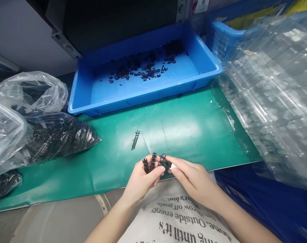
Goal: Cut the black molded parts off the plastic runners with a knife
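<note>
Several small black plastic parts [152,161] are held in my left hand [143,175], its fingers curled around them and the thumb pressing near their right side. My right hand [185,170] meets it from the right, pinching another black plastic part [163,160] that has a ring-shaped end. Something small and white [173,166] shows at my right fingertips; I cannot make out what it is. Both hands are just above the front edge of the green mat. A narrow toothed black strip [135,140] lies on the mat beyond my left hand.
A blue tray [143,98] with many loose black parts stands at the back, beneath a dark machine [118,23]. Clear plastic bags of black parts [54,135] lie at left. Stacked clear plastic trays [275,91] crowd the right, before a blue basket [224,37].
</note>
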A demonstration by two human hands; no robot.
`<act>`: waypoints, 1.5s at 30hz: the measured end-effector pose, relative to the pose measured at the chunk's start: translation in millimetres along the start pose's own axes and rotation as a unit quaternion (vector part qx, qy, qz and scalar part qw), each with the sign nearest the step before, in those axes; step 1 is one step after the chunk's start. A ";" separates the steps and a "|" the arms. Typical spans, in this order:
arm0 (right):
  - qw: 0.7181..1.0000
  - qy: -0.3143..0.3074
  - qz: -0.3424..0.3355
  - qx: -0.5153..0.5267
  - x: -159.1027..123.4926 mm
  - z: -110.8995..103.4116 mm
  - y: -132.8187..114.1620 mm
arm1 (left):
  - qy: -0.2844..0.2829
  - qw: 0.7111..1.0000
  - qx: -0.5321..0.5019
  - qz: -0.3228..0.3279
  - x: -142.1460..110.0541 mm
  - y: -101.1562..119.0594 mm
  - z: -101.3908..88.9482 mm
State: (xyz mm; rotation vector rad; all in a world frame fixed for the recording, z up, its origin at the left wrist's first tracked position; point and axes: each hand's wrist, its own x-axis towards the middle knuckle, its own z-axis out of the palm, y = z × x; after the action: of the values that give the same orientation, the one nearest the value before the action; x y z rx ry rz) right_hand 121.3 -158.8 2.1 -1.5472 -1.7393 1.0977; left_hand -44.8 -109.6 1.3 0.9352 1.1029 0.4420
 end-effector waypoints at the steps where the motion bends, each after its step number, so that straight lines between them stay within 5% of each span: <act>1: 0.999 0.002 -0.008 -0.033 -1.2 -0.4 -1.2 | -0.001 1.000 -0.001 0.001 0.0 -0.4 -0.4; 7: 0.991 0.020 -0.043 -0.129 -1.8 0.5 -5.2 | 0.015 0.999 0.036 0.007 -0.6 -2.5 -0.1; 22: 0.991 0.037 -0.027 -0.129 -6.9 11.4 -4.7 | 0.052 0.992 0.111 0.031 -2.2 0.0 6.5; 30: 0.985 0.109 -0.052 -0.124 -2.3 25.5 6.4 | 0.085 0.992 0.080 0.052 3.1 -5.9 2.7; 33: 0.993 0.102 -0.001 -0.057 -1.6 24.8 9.0 | 0.238 0.948 0.183 0.109 14.9 0.2 -23.2; 36: 0.995 0.091 0.048 -0.001 0.0 22.6 8.3 | 0.364 0.846 0.371 0.123 30.2 9.8 -50.4; 39: 0.992 0.070 0.095 0.045 3.6 20.3 6.0 | 0.331 0.805 0.484 0.095 39.2 15.5 -60.3; 45: 0.973 0.072 0.159 0.148 17.2 15.1 3.7 | 0.202 0.834 0.483 0.173 15.6 4.5 -26.9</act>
State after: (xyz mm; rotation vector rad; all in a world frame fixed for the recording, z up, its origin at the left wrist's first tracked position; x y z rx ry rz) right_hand 107.5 -145.1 -10.6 -1.6990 -1.1943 1.2951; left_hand -61.8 -84.8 -7.4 2.0286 1.5877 0.3723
